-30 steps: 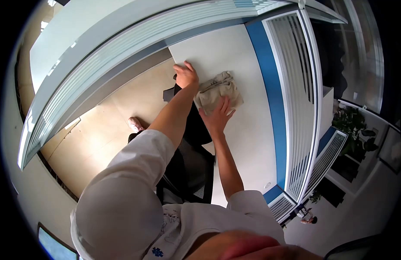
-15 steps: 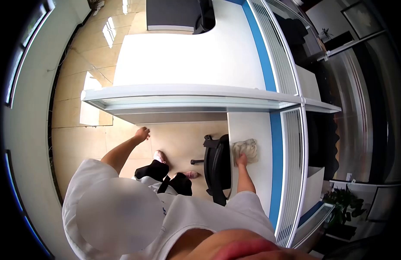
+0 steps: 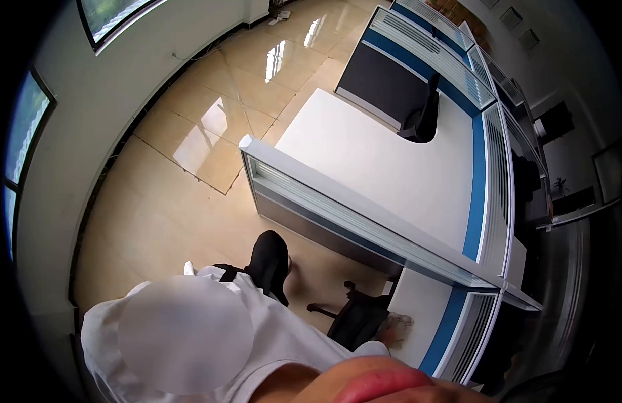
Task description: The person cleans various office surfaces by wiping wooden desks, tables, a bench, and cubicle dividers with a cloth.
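Note:
A crumpled beige cloth (image 3: 405, 324) lies on the narrow white desk at the lower right, its outline blurred. My right hand (image 3: 391, 333) is at the cloth, smeared by motion and partly behind the black chair, so its fingers cannot be made out. Whether it grips the cloth or only presses on it is unclear. My left hand is out of sight; only the white shirt on that side shows.
A black office chair (image 3: 360, 320) stands against the white desk (image 3: 418, 295). A partition (image 3: 364, 215) separates this desk from a larger white desk (image 3: 385, 161) with another black chair (image 3: 424, 121). Tiled floor (image 3: 170, 221) and a windowed wall (image 3: 122, 74) lie to the left.
The view has turned, bringing the windows and far desks in. My left hand has left the view. My right hand, earlier clear on the cloth, is now blurred beside the chair.

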